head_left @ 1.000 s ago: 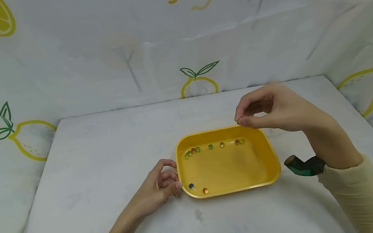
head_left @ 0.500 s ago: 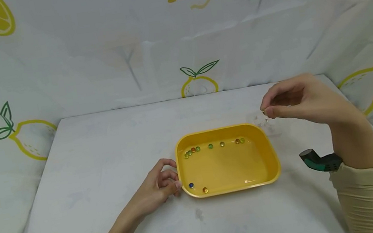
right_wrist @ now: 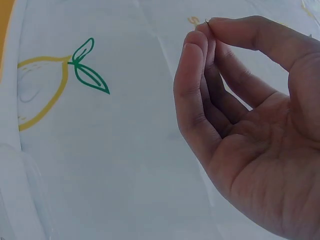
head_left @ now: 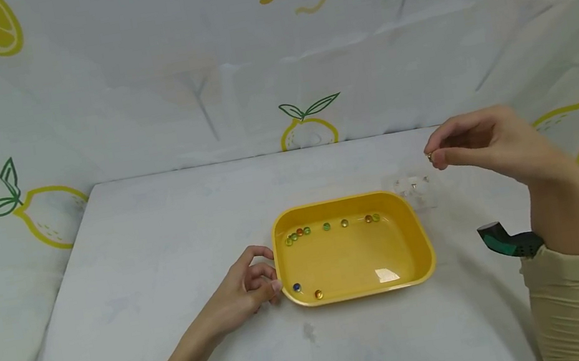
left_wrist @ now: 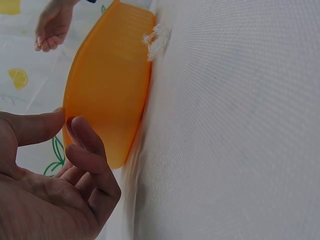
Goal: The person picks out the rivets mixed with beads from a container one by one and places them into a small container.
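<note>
A yellow tray sits on the table, holding several glass marbles. Most marbles lie along its far side, among them a green one; a blue marble and an amber marble lie near the front left corner. At the tray's left end my left hand grips the rim, its thumb on the edge and curled fingers against the outer wall. Raised beyond the tray's far right corner, my right hand pinches a small amber-looking marble between thumb and fingertips. Those fingertips mostly cover it.
A clear plastic piece with small shiny spots lies just behind the tray's far right corner. White cloth printed with lemons hangs behind the table. Each wrist wears a dark camera mount, such as the right one.
My right hand has moved right and slightly back, away from above the tray's far rim, uncovering the clear plastic piece. The left hand and the tray have stayed put.
</note>
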Available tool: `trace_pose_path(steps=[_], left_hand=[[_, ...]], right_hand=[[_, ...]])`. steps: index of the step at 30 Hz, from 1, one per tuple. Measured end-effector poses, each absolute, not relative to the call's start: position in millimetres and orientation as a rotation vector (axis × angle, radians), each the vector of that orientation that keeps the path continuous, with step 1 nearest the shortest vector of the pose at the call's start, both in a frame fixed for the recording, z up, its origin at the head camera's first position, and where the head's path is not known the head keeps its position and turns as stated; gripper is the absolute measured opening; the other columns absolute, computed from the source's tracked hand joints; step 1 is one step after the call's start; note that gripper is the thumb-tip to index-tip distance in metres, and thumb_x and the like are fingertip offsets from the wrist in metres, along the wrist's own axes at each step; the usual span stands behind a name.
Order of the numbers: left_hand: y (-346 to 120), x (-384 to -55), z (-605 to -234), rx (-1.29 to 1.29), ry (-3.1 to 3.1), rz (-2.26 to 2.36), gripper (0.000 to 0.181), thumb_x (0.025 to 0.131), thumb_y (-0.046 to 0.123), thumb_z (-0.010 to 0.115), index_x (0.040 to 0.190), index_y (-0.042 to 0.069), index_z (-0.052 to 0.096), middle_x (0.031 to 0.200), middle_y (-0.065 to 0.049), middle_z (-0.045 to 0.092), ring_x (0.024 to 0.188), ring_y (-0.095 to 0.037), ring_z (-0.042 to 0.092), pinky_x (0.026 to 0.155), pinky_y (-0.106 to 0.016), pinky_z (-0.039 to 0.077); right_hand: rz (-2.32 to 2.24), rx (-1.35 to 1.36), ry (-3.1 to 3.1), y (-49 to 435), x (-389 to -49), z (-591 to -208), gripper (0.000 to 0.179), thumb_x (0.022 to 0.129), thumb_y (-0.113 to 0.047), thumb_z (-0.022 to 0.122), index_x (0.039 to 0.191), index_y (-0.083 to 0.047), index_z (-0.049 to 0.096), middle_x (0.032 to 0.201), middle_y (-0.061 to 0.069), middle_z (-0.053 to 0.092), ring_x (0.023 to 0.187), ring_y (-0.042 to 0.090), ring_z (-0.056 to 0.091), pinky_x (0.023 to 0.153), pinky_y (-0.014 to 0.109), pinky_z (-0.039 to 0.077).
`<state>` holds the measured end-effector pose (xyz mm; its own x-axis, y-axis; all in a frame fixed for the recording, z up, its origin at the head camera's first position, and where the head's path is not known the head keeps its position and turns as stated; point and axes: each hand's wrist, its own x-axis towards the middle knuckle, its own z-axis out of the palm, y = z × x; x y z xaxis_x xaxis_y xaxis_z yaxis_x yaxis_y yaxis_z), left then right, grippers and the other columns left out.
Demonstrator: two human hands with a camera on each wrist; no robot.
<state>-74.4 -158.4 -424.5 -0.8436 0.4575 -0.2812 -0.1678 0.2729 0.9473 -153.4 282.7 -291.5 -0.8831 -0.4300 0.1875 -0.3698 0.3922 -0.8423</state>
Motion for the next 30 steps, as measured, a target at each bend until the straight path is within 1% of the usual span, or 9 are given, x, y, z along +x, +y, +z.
trace_pose_path(steps=[7,13,17,24,30], left_hand=[[-159,-74,-424,0.263,2.042,1.609,0.051,0.102,0.012,0.068,0.144,0.005,0.04,0.099,-0.009,0.065,0.079,-0.017,0.061,0.058,-0.022,0.041],[-159,-75,-425,0.276,2.028,1.62,0.052,0.102,0.012,0.068,0.144,0.004,0.04,0.101,-0.012,0.066,0.078,-0.016,0.059,0.058,-0.022,0.04],[-159,-75,-424,0.275,2.031,1.616,0.052,0.102,0.012,0.069,0.144,0.004,0.04,0.099,-0.01,0.065,0.079,-0.017,0.06,0.058,-0.022,0.041],[-158,-75,-424,0.272,2.035,1.614,0.051,0.102,0.011,0.068,0.144,0.004,0.04,0.099,-0.008,0.065,0.079,-0.017,0.061,0.059,-0.022,0.042],[-158,-75,-424,0.263,2.022,1.625,0.052,0.101,0.009,0.068,0.144,0.003,0.04,0.098,-0.007,0.065,0.08,-0.017,0.06,0.058,-0.022,0.041]], right_hand=[[-1.437,-0.625,2.678,289,-159,-294,0.009,0.099,0.006,0.071,0.107,0.004,0.075,0.092,0.002,0.079,0.082,0.015,0.075,0.081,0.02,0.062],[-1.342,-0.464,2.739,300,-171,-307,0.014,0.099,-0.001,0.074,0.113,0.001,0.077,0.093,0.0,0.08,0.083,0.013,0.076,0.081,0.017,0.06],[-1.289,-0.409,2.732,308,-181,-319,0.015,0.1,-0.002,0.075,0.114,0.001,0.077,0.095,-0.002,0.08,0.084,0.012,0.075,0.08,0.017,0.06],[-1.062,-0.334,2.76,318,-190,-330,0.015,0.103,-0.013,0.073,0.115,-0.005,0.078,0.095,-0.005,0.08,0.085,0.01,0.074,0.08,0.015,0.057],[-0.964,-0.294,2.755,320,-193,-335,0.016,0.104,-0.017,0.072,0.116,-0.008,0.079,0.094,-0.011,0.079,0.086,0.012,0.072,0.079,0.02,0.054]])
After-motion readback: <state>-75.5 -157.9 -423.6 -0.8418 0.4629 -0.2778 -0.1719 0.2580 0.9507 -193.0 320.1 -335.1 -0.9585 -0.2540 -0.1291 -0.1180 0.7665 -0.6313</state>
